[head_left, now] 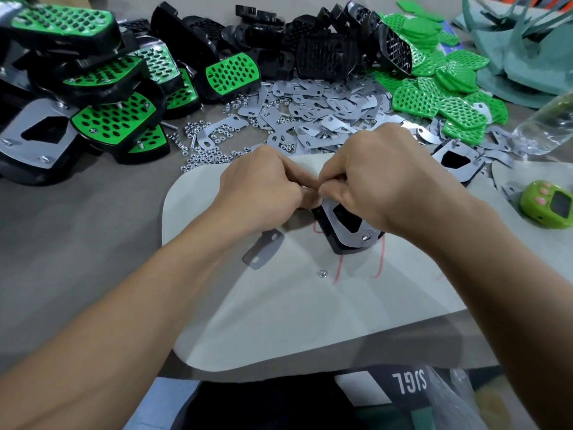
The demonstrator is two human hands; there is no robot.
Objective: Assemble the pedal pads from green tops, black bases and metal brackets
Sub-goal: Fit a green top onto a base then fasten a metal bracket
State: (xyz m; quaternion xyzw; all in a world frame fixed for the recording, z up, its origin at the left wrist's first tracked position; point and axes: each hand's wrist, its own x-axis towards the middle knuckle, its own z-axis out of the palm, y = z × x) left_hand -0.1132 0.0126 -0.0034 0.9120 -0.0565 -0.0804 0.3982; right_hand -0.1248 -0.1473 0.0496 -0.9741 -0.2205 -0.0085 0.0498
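Observation:
On the white mat (279,305) a black pedal base (344,246) lies face down with a metal bracket (347,231) on its back. My right hand (378,181) grips its upper end, covering most of it. My left hand (263,187) meets the right one, fingertips pinched together at the pedal's top edge; what they pinch is hidden. A loose bracket (262,249) and a single nut (323,273) lie on the mat in front of my hands.
Finished green-and-black pedals (102,119) are piled at the left, black bases (310,41) at the back, green tops (440,88) at the right, brackets (325,110) and nuts (210,150) in the middle. A plastic bottle (545,125) and green gadget (547,206) sit right.

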